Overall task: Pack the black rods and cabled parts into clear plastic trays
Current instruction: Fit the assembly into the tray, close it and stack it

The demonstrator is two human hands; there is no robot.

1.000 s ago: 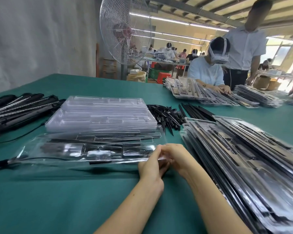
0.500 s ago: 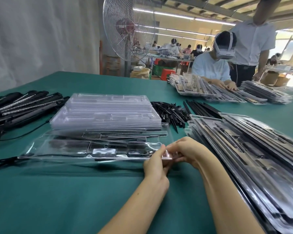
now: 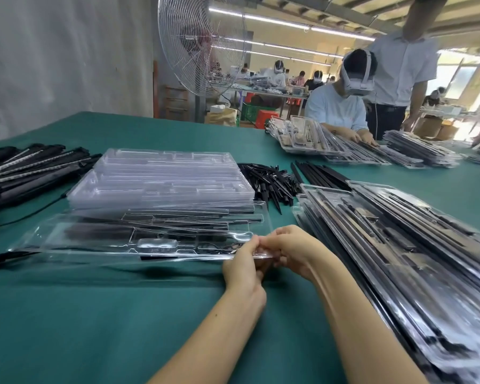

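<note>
A clear plastic tray [image 3: 100, 239] with black rods and a cabled part inside lies across the green table in front of me. My left hand [image 3: 243, 266] pinches the tray's near right corner. My right hand [image 3: 295, 249] curls round the same corner from the right, its fingers meeting the left hand's. Behind the tray stands a stack of empty clear trays [image 3: 161, 178]. Loose black rods [image 3: 269, 181] lie in a heap to the stack's right. Black cabled parts [image 3: 31, 170] are piled at the far left.
Stacks of filled trays [image 3: 399, 245] cover the table on my right. More filled trays [image 3: 344, 148] lie at the far end, where a seated person [image 3: 338, 106] works and another stands. A big standing fan [image 3: 203, 45] is behind the table.
Both hands have stayed on the tray's right corner, fingers shifting slightly on it. The view has tilted and moved a little; the tray has barely moved.
</note>
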